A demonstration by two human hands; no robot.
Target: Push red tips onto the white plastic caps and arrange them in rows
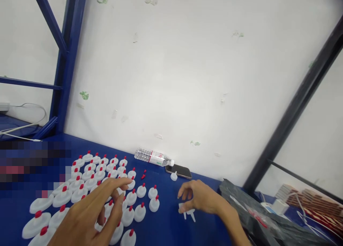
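My left hand (98, 206) hovers over rows of small white bottles with red caps (140, 212); its thumb and index finger are apart, and it hides some bottles beneath. To the right, my right hand (199, 196) is low over the blue table, fingers curved with a gap between thumb and index finger. Right by its thumb are two white pointed nozzles (191, 214), one partly covered by the thumb; contact is hard to tell. Another white nozzle (174, 176) lies farther back. Loose small red caps (143, 175) lie between it and the bottles.
A clear water bottle (154, 157) lies on its side by the wall, next to a dark phone (179, 171). A grey plastic bag (249, 210) sits beside my right forearm. Blue frame posts (70, 60) rise at the left; stacked packs (308, 203) stand far right.
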